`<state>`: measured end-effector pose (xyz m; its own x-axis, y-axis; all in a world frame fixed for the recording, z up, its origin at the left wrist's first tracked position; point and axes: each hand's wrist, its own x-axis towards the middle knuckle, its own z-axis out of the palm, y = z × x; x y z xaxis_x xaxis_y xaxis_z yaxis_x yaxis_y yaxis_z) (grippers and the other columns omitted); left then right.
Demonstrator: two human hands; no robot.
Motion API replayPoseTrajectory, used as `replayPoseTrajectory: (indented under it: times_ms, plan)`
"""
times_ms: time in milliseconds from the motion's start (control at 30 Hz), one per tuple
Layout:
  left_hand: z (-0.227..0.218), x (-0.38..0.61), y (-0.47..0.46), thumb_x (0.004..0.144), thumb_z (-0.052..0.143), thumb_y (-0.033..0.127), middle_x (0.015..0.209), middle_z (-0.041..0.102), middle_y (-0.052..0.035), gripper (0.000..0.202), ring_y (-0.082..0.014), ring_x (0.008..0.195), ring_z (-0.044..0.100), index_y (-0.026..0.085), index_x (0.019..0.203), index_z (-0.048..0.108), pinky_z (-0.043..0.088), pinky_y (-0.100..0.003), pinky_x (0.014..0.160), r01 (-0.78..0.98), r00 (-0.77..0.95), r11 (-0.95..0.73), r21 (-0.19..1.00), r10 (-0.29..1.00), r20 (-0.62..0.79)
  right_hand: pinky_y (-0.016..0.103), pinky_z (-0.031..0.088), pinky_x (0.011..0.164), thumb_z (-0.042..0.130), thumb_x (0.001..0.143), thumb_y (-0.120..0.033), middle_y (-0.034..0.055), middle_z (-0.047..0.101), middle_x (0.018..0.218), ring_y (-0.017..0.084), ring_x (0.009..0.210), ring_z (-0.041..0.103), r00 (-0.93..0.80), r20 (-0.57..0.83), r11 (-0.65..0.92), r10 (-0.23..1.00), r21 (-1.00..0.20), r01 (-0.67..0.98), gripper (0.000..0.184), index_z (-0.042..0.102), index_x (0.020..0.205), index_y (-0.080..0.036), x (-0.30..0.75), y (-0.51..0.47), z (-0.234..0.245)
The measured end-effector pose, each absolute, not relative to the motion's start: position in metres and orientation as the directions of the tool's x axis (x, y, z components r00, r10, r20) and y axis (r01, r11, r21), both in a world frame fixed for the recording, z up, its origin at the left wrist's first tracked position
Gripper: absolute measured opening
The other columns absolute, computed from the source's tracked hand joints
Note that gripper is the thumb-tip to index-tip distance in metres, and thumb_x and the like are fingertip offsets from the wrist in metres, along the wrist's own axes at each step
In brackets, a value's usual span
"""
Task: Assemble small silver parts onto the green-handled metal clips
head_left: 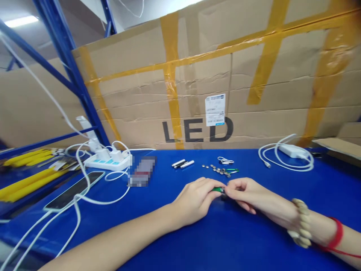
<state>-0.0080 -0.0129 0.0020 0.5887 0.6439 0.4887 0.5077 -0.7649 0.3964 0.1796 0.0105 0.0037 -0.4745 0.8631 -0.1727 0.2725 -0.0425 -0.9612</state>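
My left hand (196, 199) is closed, thumb and fingers pinching a small green piece (217, 189) above the blue table. At the piece's right end is a dark, shiny part (223, 192). There the thumb and fingertips of my right hand (244, 191) are pressed together on it. Its exact kind is too small and too covered to make out. Just beyond the hands lie several small round silver discs, like button cells (220, 170). Beside them rests a thin green-and-white item (232, 170).
Short silver and black tubes (182, 164) lie beyond my left hand. Further back is a small white looped cord (225, 160). On the left are a phone (75, 191), a power strip (108, 162) and white cables. A white charger (293, 151) sits right. A large cardboard box (135, 105) walls the back.
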Motion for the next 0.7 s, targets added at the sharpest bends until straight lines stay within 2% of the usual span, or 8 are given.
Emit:
replayPoseTrajectory:
  times_ms: [133,200,433,533,700]
  plan:
    - [0.002,-0.010,-0.013,0.091,0.039,0.020,0.104,0.061,-0.0023,0.023,-0.0133,0.095,0.055,0.016,0.108,0.054,0.043,-0.024,0.087,0.543,0.595,-0.758,0.360,0.651,0.471,0.020,0.013,0.039,0.067,0.053,-0.065,-0.0043,0.034,0.041,0.003,0.036,0.024,-0.503,-0.193,-0.040,0.843,-0.954,0.298,0.057,0.040,0.056,-0.015,0.178,0.013,-0.001]
    - [0.001,-0.011,-0.013,0.092,0.039,0.022,0.104,0.061,-0.0029,0.024,-0.0142,0.096,0.055,0.015,0.109,0.054,0.043,-0.025,0.087,0.573,0.597,-0.745,0.341,0.665,0.449,0.022,0.010,0.040,0.056,0.057,-0.075,-0.0040,0.030,0.041,0.003,0.036,0.020,-0.497,-0.172,-0.017,0.851,-0.953,0.301,0.061,0.039,0.055,-0.016,0.176,0.013,-0.002]
    - [-0.003,-0.013,-0.013,0.092,0.039,0.025,0.109,0.060,-0.0005,0.026,-0.0155,0.097,0.056,0.016,0.111,0.053,0.043,-0.026,0.089,0.601,0.617,-0.751,0.272,0.653,0.440,0.026,0.006,0.042,0.044,0.052,-0.082,-0.0050,0.024,0.039,0.000,0.033,0.014,-0.451,-0.202,-0.023,0.870,-0.928,0.372,0.065,0.034,0.053,-0.017,0.173,0.016,-0.008]
    - [-0.006,-0.014,-0.012,0.092,0.039,0.026,0.108,0.060,-0.0019,0.026,-0.0162,0.099,0.056,0.015,0.113,0.052,0.043,-0.028,0.090,0.606,0.624,-0.750,0.265,0.655,0.425,0.026,0.005,0.043,0.049,0.050,-0.081,-0.0062,0.021,0.035,-0.002,0.031,0.012,-0.476,-0.225,-0.027,0.850,-0.921,0.388,0.066,0.034,0.054,-0.017,0.174,0.020,-0.009]
    - [-0.009,-0.014,-0.011,0.093,0.037,0.030,0.107,0.061,-0.0039,0.030,-0.0199,0.099,0.058,0.015,0.115,0.050,0.046,-0.033,0.087,0.626,0.629,-0.736,0.258,0.672,0.390,0.025,0.003,0.042,0.046,0.044,-0.085,-0.0040,0.025,0.032,-0.002,0.027,0.019,-0.456,-0.264,-0.046,0.850,-0.899,0.435,0.069,0.032,0.055,-0.018,0.174,0.025,-0.012]
